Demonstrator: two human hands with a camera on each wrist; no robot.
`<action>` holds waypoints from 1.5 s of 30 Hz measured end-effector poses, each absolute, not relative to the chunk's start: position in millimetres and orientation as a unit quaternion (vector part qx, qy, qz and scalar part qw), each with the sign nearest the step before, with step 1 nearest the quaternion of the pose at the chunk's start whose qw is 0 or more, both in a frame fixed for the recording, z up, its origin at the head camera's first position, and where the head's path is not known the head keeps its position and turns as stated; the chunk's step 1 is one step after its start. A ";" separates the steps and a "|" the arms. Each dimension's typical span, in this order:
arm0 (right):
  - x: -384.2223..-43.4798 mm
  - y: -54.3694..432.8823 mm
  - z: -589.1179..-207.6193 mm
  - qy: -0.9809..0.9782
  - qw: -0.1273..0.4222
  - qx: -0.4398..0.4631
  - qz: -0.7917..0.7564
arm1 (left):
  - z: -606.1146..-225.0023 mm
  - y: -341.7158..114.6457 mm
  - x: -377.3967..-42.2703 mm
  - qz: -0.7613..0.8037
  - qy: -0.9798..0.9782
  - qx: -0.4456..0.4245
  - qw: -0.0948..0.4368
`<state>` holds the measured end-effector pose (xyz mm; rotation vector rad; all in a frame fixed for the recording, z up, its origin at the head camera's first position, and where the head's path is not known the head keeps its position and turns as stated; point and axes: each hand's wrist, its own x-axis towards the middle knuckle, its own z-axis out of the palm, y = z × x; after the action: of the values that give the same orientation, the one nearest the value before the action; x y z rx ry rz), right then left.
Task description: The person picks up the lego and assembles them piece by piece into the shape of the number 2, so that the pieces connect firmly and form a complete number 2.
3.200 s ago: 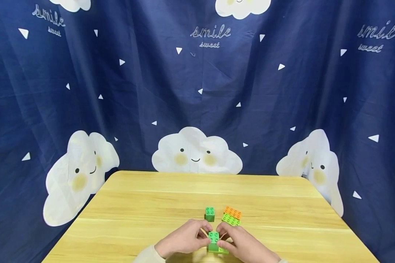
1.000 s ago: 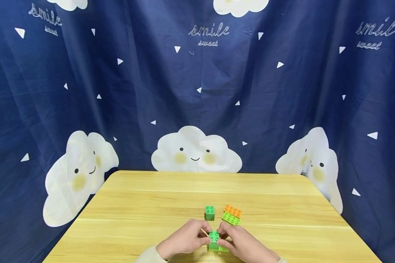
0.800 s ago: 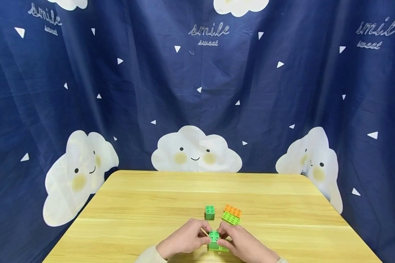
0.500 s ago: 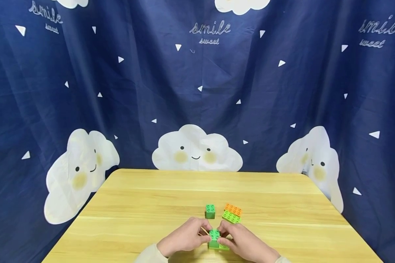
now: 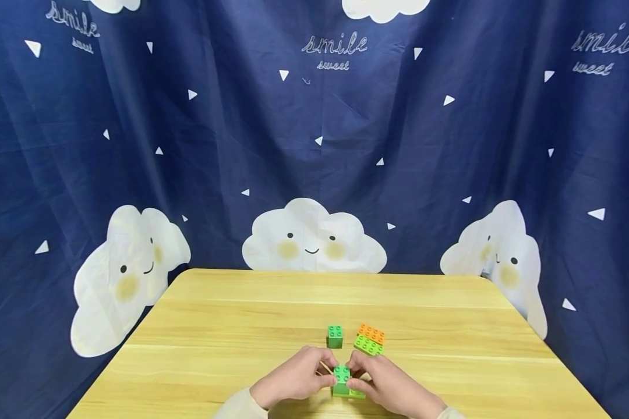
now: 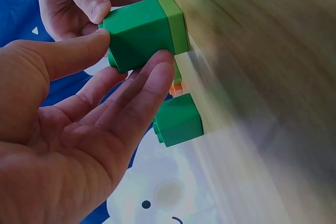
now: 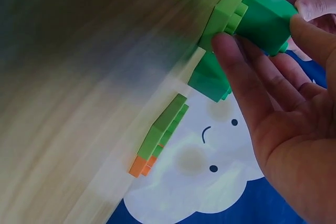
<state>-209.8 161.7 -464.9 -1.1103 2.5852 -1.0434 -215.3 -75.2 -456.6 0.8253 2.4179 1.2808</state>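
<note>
A square green building block (image 5: 342,379) with studs on top sits on the left end of a flat lime-green brick (image 5: 357,394), near the front of the table. My left hand (image 5: 296,375) grips the green block from the left. In the left wrist view, its thumb lies at the studded top edge and a finger touches the side. From the right, my right hand (image 5: 390,384) also holds this block. The right wrist view shows one of its fingertips beside the lime brick (image 7: 226,11). That brick's right end is partly hidden by the right hand.
Beyond the hands stands another green block (image 5: 335,337). To its right lie a lime-green brick (image 5: 368,345) and an orange brick (image 5: 371,333), side by side. The wooden table (image 5: 215,326) ends at a dark blue curtain (image 5: 215,145) printed with clouds.
Both hands keep their hold on the green block with hardly any movement. The head view has shifted slightly. The other bricks stay where they were.
</note>
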 end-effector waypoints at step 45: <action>-243.7 198.4 -466.8 0.956 -0.077 -0.244 -0.143 | -458.4 -77.5 -216.8 0.421 0.845 0.299 0.141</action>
<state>-243.7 198.4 -466.8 -0.8076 3.1605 -0.4740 -216.8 -77.5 -458.4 0.8626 2.4387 1.2147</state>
